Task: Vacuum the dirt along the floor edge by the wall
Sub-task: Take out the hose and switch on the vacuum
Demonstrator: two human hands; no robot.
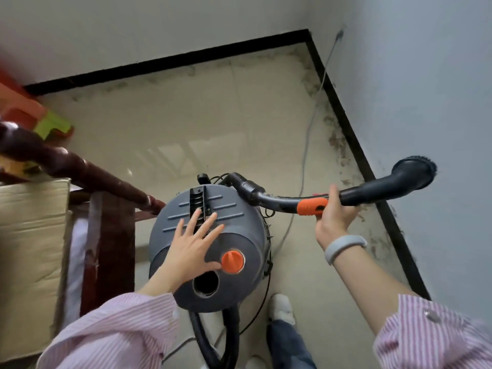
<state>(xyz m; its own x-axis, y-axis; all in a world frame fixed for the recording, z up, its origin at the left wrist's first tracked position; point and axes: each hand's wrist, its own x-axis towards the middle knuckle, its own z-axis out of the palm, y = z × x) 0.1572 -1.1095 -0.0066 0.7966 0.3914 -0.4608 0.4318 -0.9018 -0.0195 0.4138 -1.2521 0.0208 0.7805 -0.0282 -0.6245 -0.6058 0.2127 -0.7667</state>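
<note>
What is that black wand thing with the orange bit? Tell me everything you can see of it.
The wand looks like curved black plastic with an orange collar. It ends in a round brush head raised in front of the wall, off the floor. Its other end joins a ribbed hose behind the grey vacuum drum. The right hand grips it beside the collar.

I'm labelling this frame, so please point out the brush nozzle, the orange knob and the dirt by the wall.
brush nozzle [415,173], head view, on its round black head.
orange knob [232,261], head view, on its centre.
dirt [336,141], head view, on a dark patch beside the skirting.
</note>
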